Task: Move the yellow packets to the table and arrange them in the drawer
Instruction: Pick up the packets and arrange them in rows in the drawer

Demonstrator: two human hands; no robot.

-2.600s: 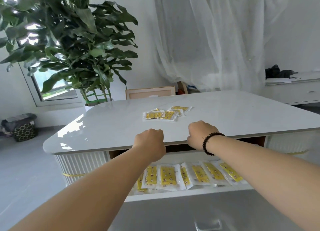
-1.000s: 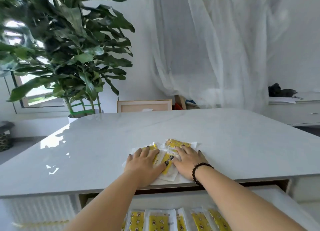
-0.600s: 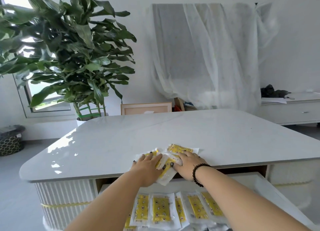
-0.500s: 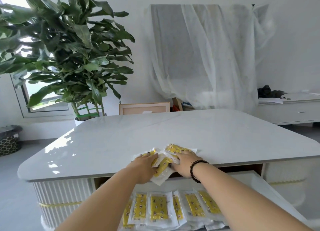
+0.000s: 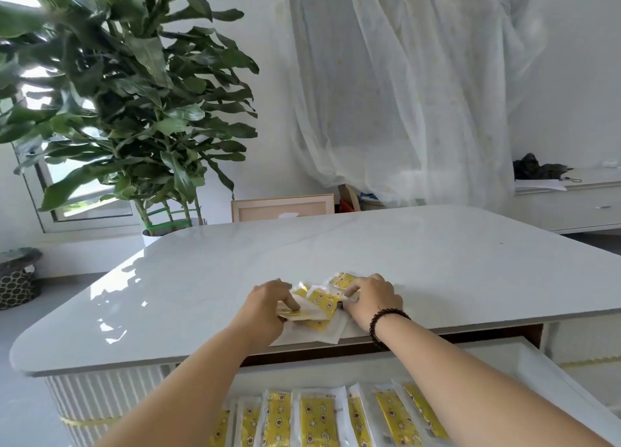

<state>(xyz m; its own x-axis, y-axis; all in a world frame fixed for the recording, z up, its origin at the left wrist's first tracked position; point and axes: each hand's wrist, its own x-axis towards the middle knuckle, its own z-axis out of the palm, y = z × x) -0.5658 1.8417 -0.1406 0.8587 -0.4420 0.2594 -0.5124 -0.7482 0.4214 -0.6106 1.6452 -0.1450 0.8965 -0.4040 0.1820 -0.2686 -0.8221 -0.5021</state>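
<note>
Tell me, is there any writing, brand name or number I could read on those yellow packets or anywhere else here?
None can be read.
Packets on the table: yellow print with small cartoon shapes only; any lettering is too blurred.
Packets in the drawer: small dark marks near the top edges, too small to read.
Picture frame: no text visible.

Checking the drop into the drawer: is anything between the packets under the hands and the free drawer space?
Nothing visible: the packets lie at the table edge, directly above the open drawer, whose right part is bare.
</note>
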